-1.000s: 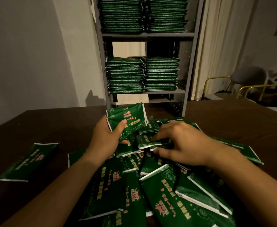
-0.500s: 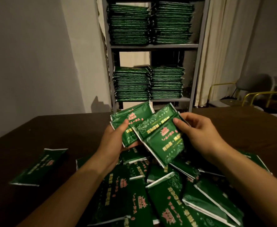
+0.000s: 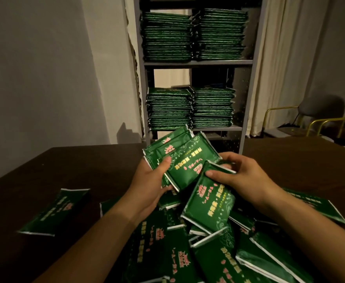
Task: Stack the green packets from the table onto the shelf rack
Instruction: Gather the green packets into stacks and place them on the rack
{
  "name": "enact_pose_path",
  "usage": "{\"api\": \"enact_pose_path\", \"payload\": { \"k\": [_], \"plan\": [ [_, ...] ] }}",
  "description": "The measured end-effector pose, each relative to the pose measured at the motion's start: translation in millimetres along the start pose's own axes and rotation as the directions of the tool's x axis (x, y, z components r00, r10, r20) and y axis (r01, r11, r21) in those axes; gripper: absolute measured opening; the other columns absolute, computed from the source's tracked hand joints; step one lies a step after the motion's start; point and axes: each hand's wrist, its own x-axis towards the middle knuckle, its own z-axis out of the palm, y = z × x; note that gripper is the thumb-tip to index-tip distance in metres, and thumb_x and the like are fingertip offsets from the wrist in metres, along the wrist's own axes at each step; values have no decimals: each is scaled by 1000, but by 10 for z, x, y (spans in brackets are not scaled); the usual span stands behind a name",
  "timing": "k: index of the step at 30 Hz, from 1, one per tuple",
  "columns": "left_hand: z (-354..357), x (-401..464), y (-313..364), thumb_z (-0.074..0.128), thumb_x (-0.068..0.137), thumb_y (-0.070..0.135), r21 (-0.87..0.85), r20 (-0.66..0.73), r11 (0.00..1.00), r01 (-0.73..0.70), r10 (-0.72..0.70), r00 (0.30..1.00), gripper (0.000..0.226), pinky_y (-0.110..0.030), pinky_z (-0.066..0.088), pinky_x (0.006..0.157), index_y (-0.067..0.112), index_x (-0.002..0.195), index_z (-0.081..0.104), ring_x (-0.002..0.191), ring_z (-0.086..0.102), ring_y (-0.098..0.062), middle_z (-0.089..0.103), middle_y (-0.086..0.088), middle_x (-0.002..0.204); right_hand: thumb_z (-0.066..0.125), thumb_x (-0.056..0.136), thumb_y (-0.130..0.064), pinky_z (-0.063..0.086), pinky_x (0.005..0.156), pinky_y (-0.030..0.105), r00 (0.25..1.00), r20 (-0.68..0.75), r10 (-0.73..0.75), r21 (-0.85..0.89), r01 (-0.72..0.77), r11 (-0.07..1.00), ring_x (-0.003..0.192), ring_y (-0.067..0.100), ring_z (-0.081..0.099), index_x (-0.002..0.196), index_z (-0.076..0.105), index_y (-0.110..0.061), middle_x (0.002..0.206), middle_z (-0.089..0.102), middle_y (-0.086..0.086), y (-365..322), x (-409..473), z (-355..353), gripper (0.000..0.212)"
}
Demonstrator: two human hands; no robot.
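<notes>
Since 0.5 s ago the right hand (image 3: pixel 243 178) dropped its packet (image 3: pixel 209 203) lower, apart from the bundle (image 3: pixel 179 160) the left hand (image 3: pixel 153 180) gripped w/ thumb on top, above the loose pile (image 3: pixel 218 256) on the table (image 3: pixel 86 170). Right hand pinched the packet's top edge. Best move, probably: square edges, slide it flush onto the bundle before carrying to the shelf rack (image 3: pixel 198 62), approx half-filled.

Shelf rack (image 3: pixel 196 62): 4 stacks of green packets (image 3: pixel 168 108), 2 per shelf; packets per stack too many to count. 2 hands. Left-hand bundle (image 3: pixel 179 158): approx. 3 packets. Right: 1 packet (image 3: pixel 209 203). Lone packet (image 3: pixel 55 211): 1. Table pile (image 3: pixel 198 252): uncountable. Chairs (image 3: pixel 318 111): 2.
</notes>
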Motion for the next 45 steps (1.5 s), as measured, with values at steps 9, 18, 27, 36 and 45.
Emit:
{"api": "enact_pose_path", "payload": {
  "k": [9, 18, 27, 36, 45],
  "plan": [
    [86, -38, -74, 69, 88, -6, 144, 130, 989, 17, -36, 991, 46, -50, 57, 93, 17, 126, 56, 105, 73, -22, 76, -4, 111, 80, 66, -19, 59, 63, 34, 981, -168, -100, 275, 144, 950, 78, 28, 74, 107, 68, -12, 93, 76, 13, -78, 5, 45, 42],
    [102, -53, -11, 68, 86, -9, 12, 83, 999, 43, -44, 996, 50, -41, 52, 98, 22, 124, 59, 109, 70, -18, 76, 2, 112, 74, 84, -16, 56, 57, 28, 998, 12, -56, 36, 55, 998, 68, 23, 73, 87, 65, -10, 81, 75, 9, -61, -53, 150, 11],
    [48, 0, 72, 42, 97, -10, -338, 5, 938, 83, -86, 996, 30, -49, 61, 82, 7, 116, 56, 112, 66, -36, 61, -19, 131, 70, 88, -13, 56, 56, 31, 969, -206, -134, 181, 172, 968, 65, 22, 72, 100, 71, -11, 82, 76, 10, -265, -37, -98, 12],
    [74, -91, 111, 47, 104, 32, -145, 197, 981, 125, -95, 976, 32, -56, 57, 89, 15, 129, 60, 112, 69, -30, 71, -10, 124, 71, 89, -18, 59, 63, 26, 969, -129, -209, -211, 179, 961, 81, 11, 74, 106, 73, -26, 96, 76, -4, -258, -40, -34, 19],
    [50, -40, -30, 54, 100, 2, -8, 115, 998, 67, -66, 991, 30, -45, 61, 85, 20, 124, 56, 107, 71, -23, 73, -4, 120, 67, 87, -52, 54, 69, 37, 981, -194, -24, -417, -61, 907, 69, 23, 71, 77, 71, -9, 71, 73, 9, -122, 33, -51, 44]
  ]
}}
